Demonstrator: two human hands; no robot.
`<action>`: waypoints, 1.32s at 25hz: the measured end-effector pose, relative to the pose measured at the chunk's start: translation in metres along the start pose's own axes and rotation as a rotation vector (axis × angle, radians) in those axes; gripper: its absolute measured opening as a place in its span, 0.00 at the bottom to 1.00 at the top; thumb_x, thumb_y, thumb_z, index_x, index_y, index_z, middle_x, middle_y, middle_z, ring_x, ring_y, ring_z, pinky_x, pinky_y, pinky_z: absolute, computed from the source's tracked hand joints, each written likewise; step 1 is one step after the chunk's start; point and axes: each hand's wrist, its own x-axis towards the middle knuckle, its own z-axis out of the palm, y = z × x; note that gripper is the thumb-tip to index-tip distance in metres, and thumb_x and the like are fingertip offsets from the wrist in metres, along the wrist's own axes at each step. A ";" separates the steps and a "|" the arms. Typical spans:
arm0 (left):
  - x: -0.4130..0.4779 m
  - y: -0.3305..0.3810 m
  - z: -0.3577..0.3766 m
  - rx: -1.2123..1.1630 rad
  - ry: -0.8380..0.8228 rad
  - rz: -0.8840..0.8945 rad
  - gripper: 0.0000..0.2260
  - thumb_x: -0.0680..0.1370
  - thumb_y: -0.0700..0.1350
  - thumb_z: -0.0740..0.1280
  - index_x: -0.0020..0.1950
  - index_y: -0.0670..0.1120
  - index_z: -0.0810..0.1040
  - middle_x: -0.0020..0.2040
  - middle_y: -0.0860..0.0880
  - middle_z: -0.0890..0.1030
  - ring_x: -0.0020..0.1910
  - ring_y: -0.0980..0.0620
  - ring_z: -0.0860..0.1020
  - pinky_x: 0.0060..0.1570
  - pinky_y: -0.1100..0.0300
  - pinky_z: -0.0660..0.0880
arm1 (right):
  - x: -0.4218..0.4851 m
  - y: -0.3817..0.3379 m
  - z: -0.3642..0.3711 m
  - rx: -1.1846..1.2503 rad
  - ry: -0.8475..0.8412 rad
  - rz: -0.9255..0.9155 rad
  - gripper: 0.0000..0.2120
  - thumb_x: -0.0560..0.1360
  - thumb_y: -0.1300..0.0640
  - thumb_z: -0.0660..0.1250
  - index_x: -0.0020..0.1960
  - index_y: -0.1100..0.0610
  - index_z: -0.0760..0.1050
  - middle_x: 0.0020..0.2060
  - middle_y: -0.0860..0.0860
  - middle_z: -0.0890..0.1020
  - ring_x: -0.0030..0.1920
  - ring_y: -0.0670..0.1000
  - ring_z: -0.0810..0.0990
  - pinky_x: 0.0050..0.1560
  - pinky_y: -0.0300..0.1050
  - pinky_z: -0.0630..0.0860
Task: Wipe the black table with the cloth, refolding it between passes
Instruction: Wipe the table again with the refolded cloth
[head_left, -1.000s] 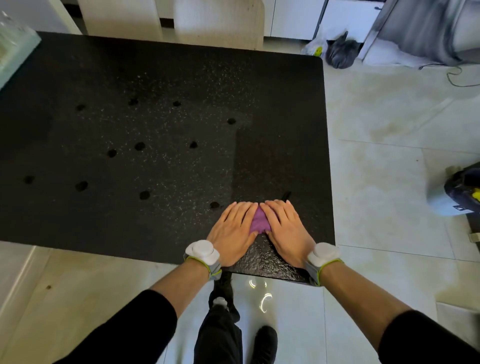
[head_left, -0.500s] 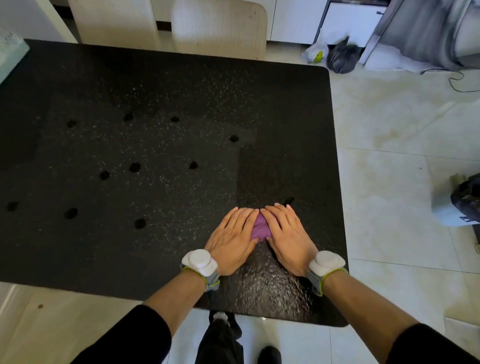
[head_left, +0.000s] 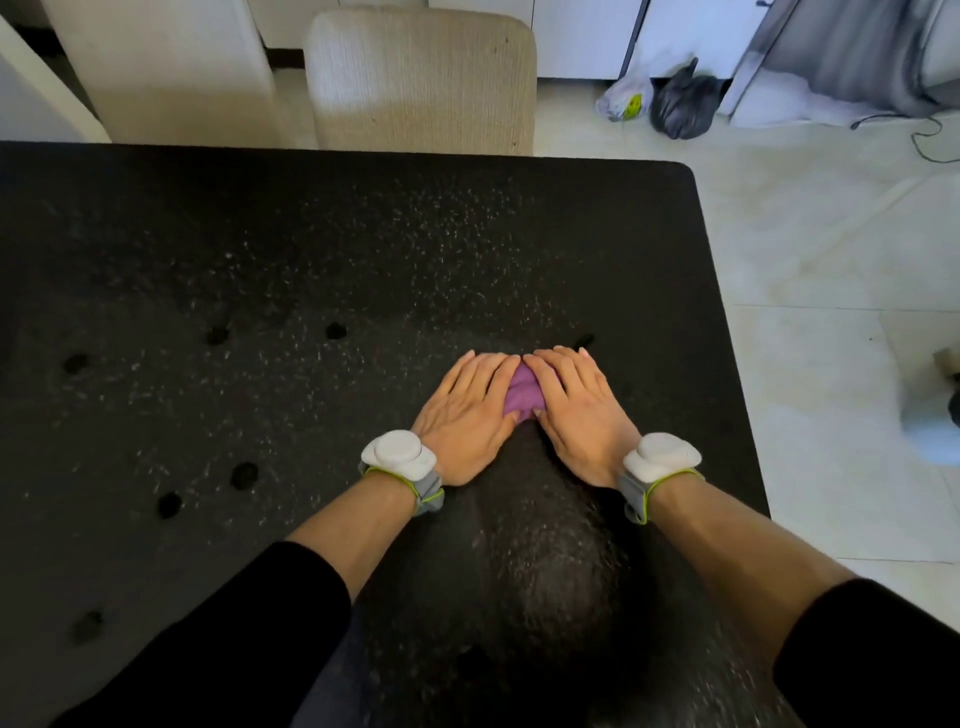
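A purple cloth (head_left: 523, 396) lies folded small on the black speckled table (head_left: 311, 249), right of its middle. My left hand (head_left: 467, 410) and my right hand (head_left: 576, 410) press flat on it side by side, fingertips pointing away from me and meeting above it. Only a narrow strip of cloth shows between the hands; the rest is hidden under my palms. A darker streak runs on the tabletop from the cloth back toward me.
Several dark round spots (head_left: 244, 475) dot the table's left half. A beige chair back (head_left: 421, 78) stands at the far edge. Two bags (head_left: 675, 101) and a cable (head_left: 930, 135) lie on the tiled floor at the back right. The table's right edge (head_left: 727, 332) is near my right hand.
Both hands have pushed the cloth away from me across the table, from the near edge toward the middle, leaving a darker trail behind. The view has moved forward over the table.
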 end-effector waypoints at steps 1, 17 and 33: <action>0.017 -0.013 0.000 -0.001 0.000 0.005 0.30 0.82 0.54 0.54 0.80 0.41 0.56 0.76 0.42 0.65 0.76 0.45 0.63 0.80 0.50 0.49 | 0.019 0.007 0.001 -0.002 0.005 0.012 0.29 0.81 0.51 0.59 0.79 0.58 0.58 0.74 0.56 0.66 0.77 0.59 0.61 0.80 0.59 0.53; 0.040 -0.045 -0.011 0.044 0.027 0.017 0.29 0.82 0.53 0.57 0.79 0.39 0.58 0.74 0.40 0.67 0.72 0.41 0.67 0.77 0.47 0.57 | 0.058 -0.002 0.003 0.037 0.042 0.074 0.30 0.80 0.52 0.60 0.79 0.60 0.58 0.73 0.57 0.67 0.73 0.60 0.65 0.78 0.59 0.55; -0.146 0.013 -0.008 0.109 -0.033 0.011 0.30 0.82 0.52 0.55 0.80 0.38 0.57 0.75 0.40 0.67 0.74 0.42 0.66 0.78 0.47 0.57 | -0.087 -0.109 0.037 -0.023 0.007 -0.034 0.30 0.84 0.47 0.55 0.81 0.60 0.54 0.77 0.58 0.63 0.77 0.60 0.60 0.79 0.59 0.56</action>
